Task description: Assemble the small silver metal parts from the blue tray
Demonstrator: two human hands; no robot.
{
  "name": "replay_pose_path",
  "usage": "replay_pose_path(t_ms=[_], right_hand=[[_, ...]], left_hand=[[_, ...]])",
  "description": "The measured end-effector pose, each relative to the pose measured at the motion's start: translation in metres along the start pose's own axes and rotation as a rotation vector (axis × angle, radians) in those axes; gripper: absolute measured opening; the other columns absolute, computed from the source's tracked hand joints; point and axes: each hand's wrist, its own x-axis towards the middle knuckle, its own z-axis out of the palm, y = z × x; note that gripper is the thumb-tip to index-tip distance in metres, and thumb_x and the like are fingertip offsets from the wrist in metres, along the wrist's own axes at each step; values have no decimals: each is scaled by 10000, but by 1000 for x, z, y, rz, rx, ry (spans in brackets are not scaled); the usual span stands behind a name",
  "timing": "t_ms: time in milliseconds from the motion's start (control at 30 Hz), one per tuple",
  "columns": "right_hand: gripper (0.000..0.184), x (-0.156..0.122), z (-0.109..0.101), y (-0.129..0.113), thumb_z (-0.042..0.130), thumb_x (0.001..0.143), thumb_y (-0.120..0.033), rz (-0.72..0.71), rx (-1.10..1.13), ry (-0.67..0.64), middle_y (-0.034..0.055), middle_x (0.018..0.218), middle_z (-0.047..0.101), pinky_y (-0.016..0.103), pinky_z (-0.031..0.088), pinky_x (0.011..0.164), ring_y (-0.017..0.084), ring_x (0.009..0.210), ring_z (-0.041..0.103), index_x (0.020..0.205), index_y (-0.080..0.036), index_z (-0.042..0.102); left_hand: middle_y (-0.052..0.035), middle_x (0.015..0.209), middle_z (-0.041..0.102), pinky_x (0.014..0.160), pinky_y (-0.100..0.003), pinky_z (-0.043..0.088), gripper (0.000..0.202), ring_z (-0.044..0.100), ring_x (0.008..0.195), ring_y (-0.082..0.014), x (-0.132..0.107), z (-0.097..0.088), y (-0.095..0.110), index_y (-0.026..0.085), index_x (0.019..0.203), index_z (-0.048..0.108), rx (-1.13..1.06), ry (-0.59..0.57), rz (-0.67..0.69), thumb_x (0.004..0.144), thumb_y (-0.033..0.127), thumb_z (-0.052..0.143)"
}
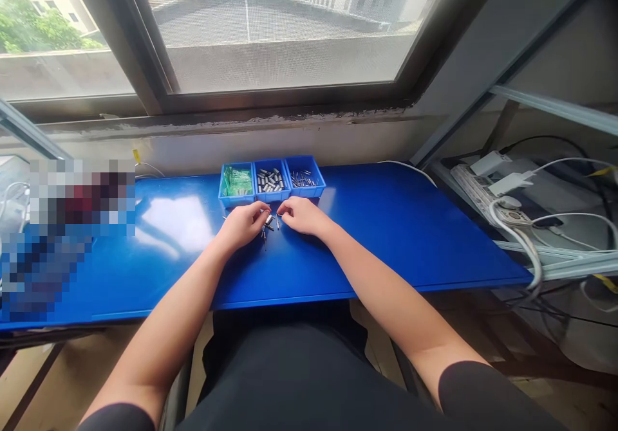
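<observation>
Both hands meet on the glossy blue bench (386,225) before three blue plastic bins (271,183); left hand (244,224) pinches a small metal-tipped part (268,220); right hand (303,215) pinches a thin pin (278,220); mating them seems to demand fine alignment.

Both forearms bare, reaching forward and converging at centre. Left hand (245,223) palm down, fingers curled in, tips pinched together. Right hand (302,214) palm down, fingers bent toward the left one. Fingertips of the two hands nearly meet.
</observation>
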Motion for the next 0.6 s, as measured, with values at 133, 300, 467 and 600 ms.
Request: replay_pose_path(t_ms=[133, 300, 467, 600], right_hand=[[210, 0, 0, -1, 577, 809, -116, -17, -5, -2, 63, 989, 691, 272, 486, 790, 169, 867, 633, 956, -168, 717], [202, 0, 1, 0, 591, 794, -116, -25, -6, -3, 52, 966, 688, 268, 481, 774, 164, 842, 631, 943, -176, 715], [130, -1, 2, -2, 603, 788, -124, -16, -9, 14, 54, 934, 681, 262, 469, 759, 164, 833, 623, 858, -173, 701], [72, -2, 2, -5, 612, 776, -140, -10, -2, 14, 50, 884, 680, 256, 450, 719, 162, 800, 611, 812, -166, 668]], left_hand=[[-4, 650, 649, 570, -226, 389, 255, 558, 574, -128, 0, 0, 1, 188, 975, 688, 3, -1, -3, 921, 344, 494], [-6, 662, 656, 566, -226, 386, 248, 558, 575, -126, 0, 0, 0, 190, 971, 690, 4, 3, 3, 922, 336, 495], [-8, 679, 664, 563, -224, 383, 248, 552, 574, -122, 1, 0, -2, 190, 974, 690, 1, -2, -5, 922, 341, 499], [-2, 665, 655, 560, -225, 375, 243, 536, 557, -116, 1, 0, -2, 189, 975, 690, -1, -6, -8, 918, 335, 504]])
